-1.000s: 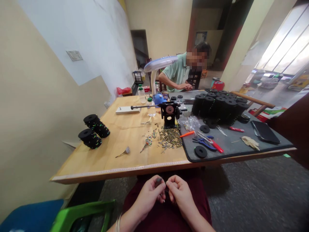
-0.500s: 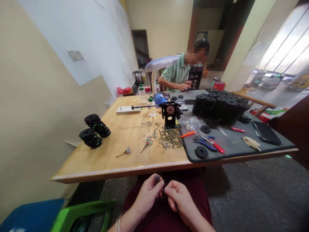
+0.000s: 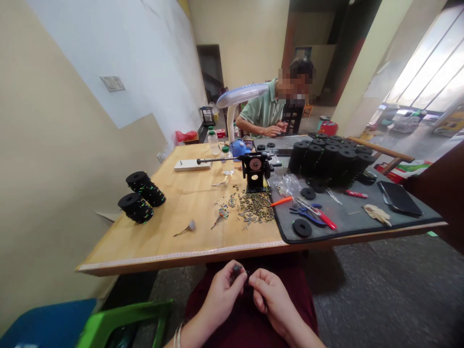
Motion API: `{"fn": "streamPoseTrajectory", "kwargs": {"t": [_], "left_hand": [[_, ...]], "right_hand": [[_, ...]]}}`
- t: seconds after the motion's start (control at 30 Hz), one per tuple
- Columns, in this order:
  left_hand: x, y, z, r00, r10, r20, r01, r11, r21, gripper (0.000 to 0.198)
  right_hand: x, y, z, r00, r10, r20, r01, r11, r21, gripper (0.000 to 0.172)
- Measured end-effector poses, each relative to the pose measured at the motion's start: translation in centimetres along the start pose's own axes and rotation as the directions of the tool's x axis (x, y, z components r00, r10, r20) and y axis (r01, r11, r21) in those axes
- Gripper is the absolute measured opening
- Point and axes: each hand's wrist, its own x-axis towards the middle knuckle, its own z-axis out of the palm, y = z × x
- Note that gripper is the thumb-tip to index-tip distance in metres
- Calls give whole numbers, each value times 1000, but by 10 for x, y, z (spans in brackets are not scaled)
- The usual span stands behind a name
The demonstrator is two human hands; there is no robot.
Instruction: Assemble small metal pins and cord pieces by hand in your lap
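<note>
My left hand (image 3: 222,293) and my right hand (image 3: 271,297) are together over my lap, below the near edge of the wooden table (image 3: 181,241). The left hand's fingers pinch a small dark tufted piece (image 3: 237,268). The right hand's fingers are curled and pinched close beside it, at a thin strand I can barely make out. On the table lie a heap of small metal pieces (image 3: 254,207), a black hand-crank winder (image 3: 255,172) and two finished tufts (image 3: 190,226).
Two black spools (image 3: 140,195) lie at the table's left. A grey mat (image 3: 348,212) holds scissors (image 3: 308,212), black discs and stacked black spools (image 3: 331,159). A desk lamp (image 3: 239,96) stands behind. Another person (image 3: 271,113) works at the far end. A green chair (image 3: 123,324) is at my left.
My hands have stayed in my lap, shifting slightly; the right hand dipped, then rose back toward the left hand's tuft. The person at the far end moved a little.
</note>
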Motion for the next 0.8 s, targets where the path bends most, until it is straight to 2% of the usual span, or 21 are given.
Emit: {"fn": "streamPoseTrajectory", "kwargs": {"t": [0.3, 0.47, 0.8], "left_hand": [[-2, -1, 0, 992, 125, -2, -122, 977, 174, 16], [-2, 1, 1, 998, 57, 13, -58, 989, 138, 14], [0, 0, 3, 1000, 21, -11, -20, 992, 126, 19]], "right_hand": [[2, -2, 0, 996, -68, -52, 63, 993, -104, 45], [4, -1, -4, 988, -123, -93, 119, 992, -52, 45], [6, 0, -2, 980, -166, -108, 161, 985, -56, 41]]}}
